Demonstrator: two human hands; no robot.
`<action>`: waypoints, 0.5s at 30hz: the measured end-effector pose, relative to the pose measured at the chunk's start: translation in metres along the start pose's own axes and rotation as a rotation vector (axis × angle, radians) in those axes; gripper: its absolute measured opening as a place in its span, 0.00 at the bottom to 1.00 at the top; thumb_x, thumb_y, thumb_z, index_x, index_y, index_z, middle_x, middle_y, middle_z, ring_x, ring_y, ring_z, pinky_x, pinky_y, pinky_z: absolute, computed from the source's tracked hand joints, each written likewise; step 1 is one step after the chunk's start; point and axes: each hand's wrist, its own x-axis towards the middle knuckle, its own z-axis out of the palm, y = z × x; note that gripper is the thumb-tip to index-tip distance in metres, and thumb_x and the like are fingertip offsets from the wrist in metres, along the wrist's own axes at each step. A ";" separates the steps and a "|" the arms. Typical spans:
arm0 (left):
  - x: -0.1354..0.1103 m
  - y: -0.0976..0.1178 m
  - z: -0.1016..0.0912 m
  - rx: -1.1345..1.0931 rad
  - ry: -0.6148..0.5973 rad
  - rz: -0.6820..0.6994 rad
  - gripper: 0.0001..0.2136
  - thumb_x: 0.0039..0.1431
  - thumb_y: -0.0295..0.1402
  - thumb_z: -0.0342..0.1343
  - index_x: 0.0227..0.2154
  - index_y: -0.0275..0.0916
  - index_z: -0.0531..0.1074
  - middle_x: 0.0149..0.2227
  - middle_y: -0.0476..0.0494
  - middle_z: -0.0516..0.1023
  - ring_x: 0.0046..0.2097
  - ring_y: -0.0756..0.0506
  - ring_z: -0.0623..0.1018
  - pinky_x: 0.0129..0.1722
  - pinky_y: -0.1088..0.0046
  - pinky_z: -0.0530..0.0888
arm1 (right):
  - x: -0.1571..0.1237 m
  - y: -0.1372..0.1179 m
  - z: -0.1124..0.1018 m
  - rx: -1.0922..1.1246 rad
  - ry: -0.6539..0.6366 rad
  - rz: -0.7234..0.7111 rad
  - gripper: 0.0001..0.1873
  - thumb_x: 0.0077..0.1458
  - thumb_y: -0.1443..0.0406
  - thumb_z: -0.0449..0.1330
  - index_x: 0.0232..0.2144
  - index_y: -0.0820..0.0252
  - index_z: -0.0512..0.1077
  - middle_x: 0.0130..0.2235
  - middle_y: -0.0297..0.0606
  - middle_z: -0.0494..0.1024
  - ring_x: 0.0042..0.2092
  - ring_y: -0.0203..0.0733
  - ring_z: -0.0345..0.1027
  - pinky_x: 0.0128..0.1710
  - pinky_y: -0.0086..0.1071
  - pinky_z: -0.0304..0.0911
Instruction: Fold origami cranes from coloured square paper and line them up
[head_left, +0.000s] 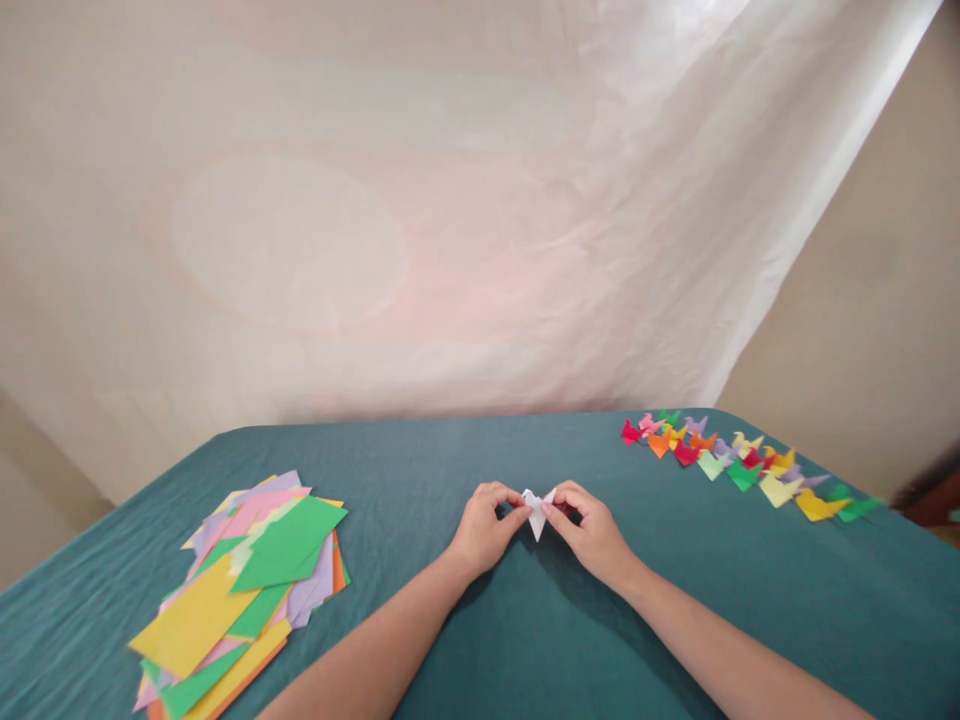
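A small white origami crane point(537, 515) is held between my two hands, its pointed tip facing down toward me. My left hand point(491, 525) pinches its left side between thumb and fingers. On the other side, my right hand point(589, 525) grips the right part in the same kind of pinch. The fingertips cover portions of the folded paper. Both hands are low over the middle of the teal tablecloth point(420, 460).
A loose pile of coloured paper sheets point(195, 610) lies on the left of the table. Rows of finished origami birds point(742, 475) in several colours stand at the far right. A pale hanging sheet point(450, 230) forms the backdrop behind the table.
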 end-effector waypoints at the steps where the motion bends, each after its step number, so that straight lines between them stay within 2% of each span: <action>1: 0.000 0.000 0.000 -0.008 -0.002 -0.002 0.06 0.55 0.33 0.54 0.29 0.39 0.74 0.32 0.48 0.76 0.39 0.47 0.72 0.43 0.71 0.65 | 0.000 0.000 0.000 -0.007 0.007 0.005 0.11 0.55 0.61 0.55 0.24 0.59 0.67 0.30 0.35 0.68 0.31 0.37 0.62 0.32 0.30 0.58; 4: 0.000 0.001 0.000 -0.030 0.005 -0.026 0.07 0.56 0.32 0.52 0.32 0.40 0.75 0.35 0.48 0.76 0.40 0.47 0.73 0.44 0.71 0.65 | 0.000 0.002 0.000 0.006 0.044 0.044 0.11 0.56 0.61 0.54 0.24 0.60 0.67 0.29 0.33 0.66 0.30 0.36 0.60 0.31 0.29 0.56; 7: -0.001 0.002 0.001 -0.025 -0.006 -0.042 0.05 0.52 0.32 0.56 0.32 0.40 0.75 0.34 0.48 0.77 0.40 0.46 0.73 0.43 0.72 0.65 | 0.000 0.004 -0.001 0.052 0.046 0.081 0.12 0.56 0.60 0.53 0.24 0.60 0.67 0.28 0.32 0.66 0.29 0.36 0.60 0.30 0.29 0.56; 11: -0.001 0.002 0.003 -0.030 -0.045 -0.011 0.07 0.49 0.37 0.60 0.29 0.40 0.76 0.31 0.49 0.77 0.38 0.46 0.73 0.41 0.72 0.65 | 0.001 0.006 -0.002 0.086 -0.026 0.082 0.13 0.56 0.59 0.54 0.24 0.60 0.68 0.28 0.33 0.67 0.30 0.36 0.60 0.30 0.29 0.56; 15: 0.000 0.001 0.004 -0.082 -0.054 -0.018 0.07 0.49 0.38 0.60 0.29 0.40 0.77 0.30 0.49 0.76 0.36 0.47 0.73 0.40 0.73 0.65 | 0.002 0.004 -0.003 0.076 -0.104 0.051 0.14 0.57 0.60 0.53 0.23 0.60 0.69 0.28 0.34 0.68 0.31 0.37 0.62 0.32 0.29 0.56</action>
